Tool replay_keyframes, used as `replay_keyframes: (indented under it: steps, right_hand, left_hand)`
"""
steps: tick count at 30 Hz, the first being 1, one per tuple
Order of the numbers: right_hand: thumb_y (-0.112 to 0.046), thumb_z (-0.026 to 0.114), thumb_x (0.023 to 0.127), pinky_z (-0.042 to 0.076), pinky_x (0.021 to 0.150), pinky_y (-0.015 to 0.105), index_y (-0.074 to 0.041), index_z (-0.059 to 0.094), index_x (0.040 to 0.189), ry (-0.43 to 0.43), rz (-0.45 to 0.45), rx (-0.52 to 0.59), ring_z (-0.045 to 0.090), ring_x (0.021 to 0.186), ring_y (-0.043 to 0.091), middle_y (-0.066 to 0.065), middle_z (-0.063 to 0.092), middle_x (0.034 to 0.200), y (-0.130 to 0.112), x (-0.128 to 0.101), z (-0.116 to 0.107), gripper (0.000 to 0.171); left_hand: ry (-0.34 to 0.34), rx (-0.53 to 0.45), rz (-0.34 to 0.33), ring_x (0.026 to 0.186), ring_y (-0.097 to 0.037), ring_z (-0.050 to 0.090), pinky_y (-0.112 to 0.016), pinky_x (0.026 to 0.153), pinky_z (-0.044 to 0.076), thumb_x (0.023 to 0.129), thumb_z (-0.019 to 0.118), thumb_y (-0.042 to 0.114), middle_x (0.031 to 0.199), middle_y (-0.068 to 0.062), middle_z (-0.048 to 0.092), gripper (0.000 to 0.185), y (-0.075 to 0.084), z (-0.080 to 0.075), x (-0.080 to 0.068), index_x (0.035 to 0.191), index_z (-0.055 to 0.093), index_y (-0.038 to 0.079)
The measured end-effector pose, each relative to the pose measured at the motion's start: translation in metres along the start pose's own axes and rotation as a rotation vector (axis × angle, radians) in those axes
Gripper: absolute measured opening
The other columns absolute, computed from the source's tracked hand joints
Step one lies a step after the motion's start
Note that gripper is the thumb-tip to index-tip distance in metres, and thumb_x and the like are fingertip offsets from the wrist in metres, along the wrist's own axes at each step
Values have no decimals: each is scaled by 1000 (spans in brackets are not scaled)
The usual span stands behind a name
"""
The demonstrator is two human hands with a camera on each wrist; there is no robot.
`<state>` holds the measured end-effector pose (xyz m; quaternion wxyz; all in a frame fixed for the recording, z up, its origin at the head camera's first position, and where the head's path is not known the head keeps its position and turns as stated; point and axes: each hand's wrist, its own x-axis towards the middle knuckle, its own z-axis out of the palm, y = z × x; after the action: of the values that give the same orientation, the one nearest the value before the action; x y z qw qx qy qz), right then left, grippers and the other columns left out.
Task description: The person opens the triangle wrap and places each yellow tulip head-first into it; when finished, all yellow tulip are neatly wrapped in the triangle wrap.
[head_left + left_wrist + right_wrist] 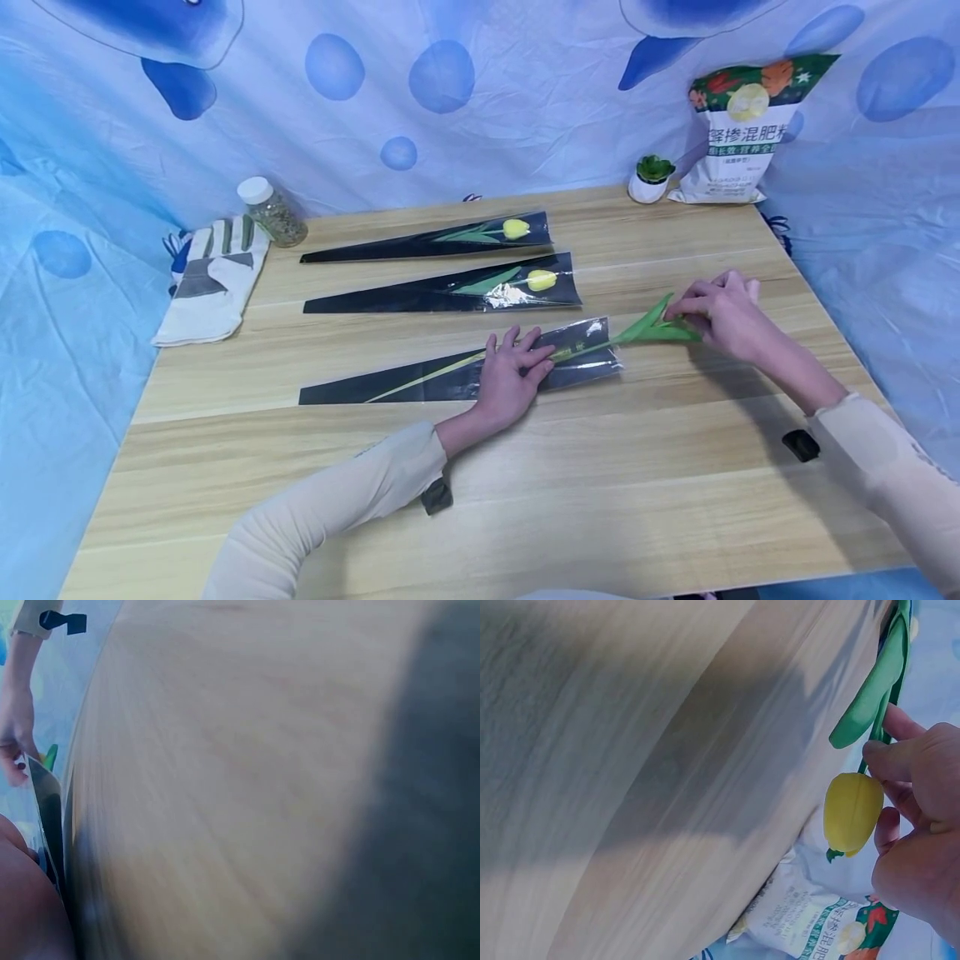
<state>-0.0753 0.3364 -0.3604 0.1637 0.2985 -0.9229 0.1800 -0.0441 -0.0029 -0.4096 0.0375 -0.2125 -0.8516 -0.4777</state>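
Left hand (513,373) flat on sleeve (450,379); right hand (723,312) pinches tulip (853,812).

Wooden table (600,500) with three sleeved tulips (457,371), glove (213,279), jar (272,212).

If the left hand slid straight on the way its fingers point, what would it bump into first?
Probably the tulip's green leaves, then the right hand pinching them; the left hand points up-right along the sleeve.
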Motion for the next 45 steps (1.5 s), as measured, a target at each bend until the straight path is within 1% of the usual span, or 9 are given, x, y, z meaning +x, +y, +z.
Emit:
replay_keyframes:
  steps: [6,14,21,27,37,45]
  right_hand:
    - [19,78,65,20,63,49,-16,79,83,3,-12,-4,44,83,36,8,70,86,-6,0,-1,40]
    - [17,78,64,20,63,47,-18,79,83,1,-27,-9,41,81,34,7,70,87,-13,1,-2,40]
    - [16,78,64,21,63,46,-19,80,86,-12,-33,-5,43,82,34,5,68,87,-22,1,2,42]
    - [15,76,63,22,62,47,-19,79,87,-4,-65,-2,44,79,33,5,67,84,-29,3,7,42]
    - [12,81,63,21,65,47,-20,80,89,-40,-39,12,42,79,32,4,67,84,-39,3,13,41]
    - [12,80,65,24,68,47,-18,79,94,-64,-30,26,44,80,29,4,68,87,-47,5,19,41]
  left_hand:
    - [-12,6,0,140,-42,37,-61,117,9,90,74,9,136,-18,59,24,1,1,0,113,75,5]
    - [-13,27,8,139,-43,38,-62,116,10,90,74,10,136,-17,59,24,3,1,0,114,75,5]
    - [-17,26,6,140,-43,37,-62,116,9,90,74,9,136,-17,58,25,3,2,1,114,75,4]
    - [-10,24,16,139,-43,38,-63,116,10,89,75,9,135,-17,59,25,1,4,1,114,75,4]
    - [-10,33,17,139,-41,38,-62,116,10,90,75,10,136,-15,59,25,4,4,1,114,75,6]
    - [-20,51,10,139,-41,38,-62,116,10,90,75,11,136,-14,59,25,3,5,3,114,75,7]
